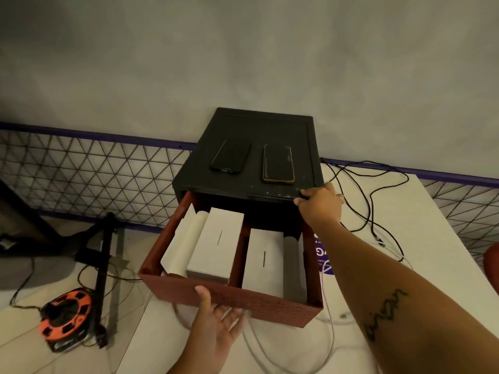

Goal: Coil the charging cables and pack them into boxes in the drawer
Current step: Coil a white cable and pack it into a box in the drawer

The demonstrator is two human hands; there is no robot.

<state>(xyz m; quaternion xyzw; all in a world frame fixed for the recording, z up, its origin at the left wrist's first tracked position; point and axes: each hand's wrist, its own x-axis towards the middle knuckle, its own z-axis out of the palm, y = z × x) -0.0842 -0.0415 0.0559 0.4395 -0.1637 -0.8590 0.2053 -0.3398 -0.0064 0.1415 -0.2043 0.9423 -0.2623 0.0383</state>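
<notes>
At the back of the white counter (437, 238), the red-brown textured drawer (270, 306) stands pulled out of the black box-shaped cabinet (256, 125). Our right grip (321, 203) clamps the cabinet's front corner, fingers curled over its edge. Our left grip (216, 314) lies palm up, fingers fairly straight against the drawer's lower front, holding nothing. We judge the drawer is being opened, so we should brace the cabinet and pull straight, without dragging the thin white cables (332, 333) beneath. The thin black charging cables (378, 201) lie loose and uncoiled on the counter to the right. The flat white cardboard boxes (216, 244) inside are closed, hiding their contents. The drawer's rear is in shadow, and the left fingertips are hard to make out.
</notes>
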